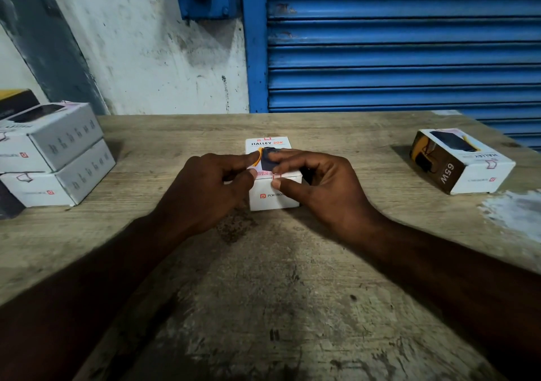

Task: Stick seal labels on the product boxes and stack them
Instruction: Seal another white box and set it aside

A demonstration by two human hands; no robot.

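In the head view, a white cardboard power bank box point(273, 187) printed "HALLEY 20K" stands at the centre of the frame on a worn wooden table point(263, 278), its near face showing a red logo and the letters "PORTRON". Both hands meet over its near top edge. The left hand point(216, 181) comes in from the lower left, its fingers curled, forefinger lying across the box top and thumb against the near edge. The right hand point(316, 181) comes in from the lower right, forefinger on the top and thumb pressing a small clear seal label point(276, 176) with red print, which folds over the near top edge of the box. So both hands are closed in a pinch on the box edge, the right one on the label.

At the left edge of the frame two more white boxes point(55, 155) lie stacked one on the other, with grey icons on their sides and seal labels at their ends. At the upper right of the table a single box point(461, 161) lies well apart from the hands, angled, with "65W" on its dark side. The table surface is rough, scratched and stained dark in the middle. Behind it are a scuffed white wall point(152, 58) and a ribbed blue metal roller shutter point(404, 43).
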